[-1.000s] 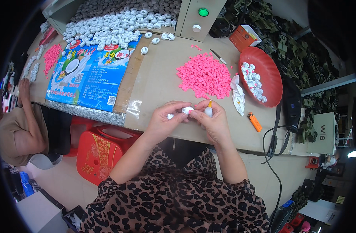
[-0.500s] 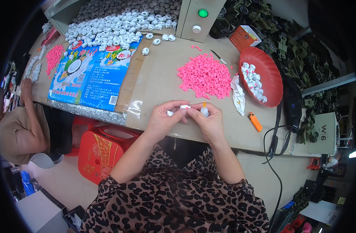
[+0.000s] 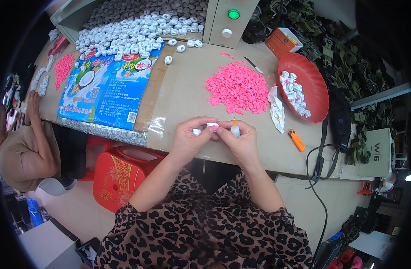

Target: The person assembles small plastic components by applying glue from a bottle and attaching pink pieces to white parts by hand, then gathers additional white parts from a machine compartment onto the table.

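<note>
My left hand (image 3: 193,136) pinches a small white ring-shaped part (image 3: 211,126) near the table's front edge, with another white piece at its fingers. My right hand (image 3: 241,140) meets it and holds a small glue bottle with an orange tip (image 3: 235,129), while its fingertips press a pink piece against the white part. A heap of small pink pieces (image 3: 239,87) lies just beyond my hands. A red bowl (image 3: 317,94) at the right holds several finished white parts. A large pile of white ring parts (image 3: 133,31) covers the far left of the table.
An orange lighter (image 3: 297,140) and a crumpled white wrapper (image 3: 277,110) lie right of my hands. A blue printed bag (image 3: 104,87) lies flat on the left. A grey box with a green button (image 3: 228,20) stands at the back. Another person (image 3: 21,148) sits at left beside a red stool (image 3: 120,177).
My hands have stayed together at the table's front edge, turning the white part slightly between the fingers. Nothing else has moved.
</note>
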{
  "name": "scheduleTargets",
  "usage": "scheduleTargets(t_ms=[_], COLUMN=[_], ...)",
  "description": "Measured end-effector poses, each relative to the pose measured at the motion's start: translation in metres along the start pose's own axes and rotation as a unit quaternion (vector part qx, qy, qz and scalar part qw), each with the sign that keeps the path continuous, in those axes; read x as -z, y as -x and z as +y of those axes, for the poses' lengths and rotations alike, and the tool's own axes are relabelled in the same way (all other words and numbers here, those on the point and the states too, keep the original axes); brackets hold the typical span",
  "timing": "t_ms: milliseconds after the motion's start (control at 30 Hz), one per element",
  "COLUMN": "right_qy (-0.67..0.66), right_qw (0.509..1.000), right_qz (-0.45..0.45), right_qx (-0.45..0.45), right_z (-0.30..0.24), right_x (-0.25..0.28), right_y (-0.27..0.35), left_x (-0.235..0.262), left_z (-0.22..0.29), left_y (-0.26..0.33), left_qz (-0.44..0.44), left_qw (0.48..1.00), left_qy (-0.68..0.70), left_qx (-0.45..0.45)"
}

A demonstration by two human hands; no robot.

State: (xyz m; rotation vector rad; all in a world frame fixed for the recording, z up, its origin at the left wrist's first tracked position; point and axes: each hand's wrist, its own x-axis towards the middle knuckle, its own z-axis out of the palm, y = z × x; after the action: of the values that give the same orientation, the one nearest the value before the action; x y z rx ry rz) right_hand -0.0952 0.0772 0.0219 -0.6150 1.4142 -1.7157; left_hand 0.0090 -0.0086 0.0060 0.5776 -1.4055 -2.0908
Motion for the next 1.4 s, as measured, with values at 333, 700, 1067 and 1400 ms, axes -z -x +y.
scheduleTargets(t_ms=[333,700,1067,1400], right_qy=[-0.002,0.429,0.582,-0.061], right_qw=[1.0,0.882,0.795,0.995], right_qz=[0.004,0.141,0.046,0.036], right_qx=[-0.014,0.135,0.162,-0.07], right_z=[-0.004,-0.003,-0.01,-0.033], right_x=[0.003,0.035,0.029,0.067], right_y=[0.002,0.002,-0.011,0.007], left_x=[0.002,0.008,0.01,0.01], left_z=[-0.006,-0.008,-0.007,-0.007], left_y=[-0.003,-0.006,-0.007,-0.006], left_qz=[-0.019,0.041,0.027,0.028], left_qw=[1.0,0.986,0.986,0.986], left_qy=[0.022,0.158,0.163,0.16], left_qx=[0.003,-0.035,-0.029,-0.026])
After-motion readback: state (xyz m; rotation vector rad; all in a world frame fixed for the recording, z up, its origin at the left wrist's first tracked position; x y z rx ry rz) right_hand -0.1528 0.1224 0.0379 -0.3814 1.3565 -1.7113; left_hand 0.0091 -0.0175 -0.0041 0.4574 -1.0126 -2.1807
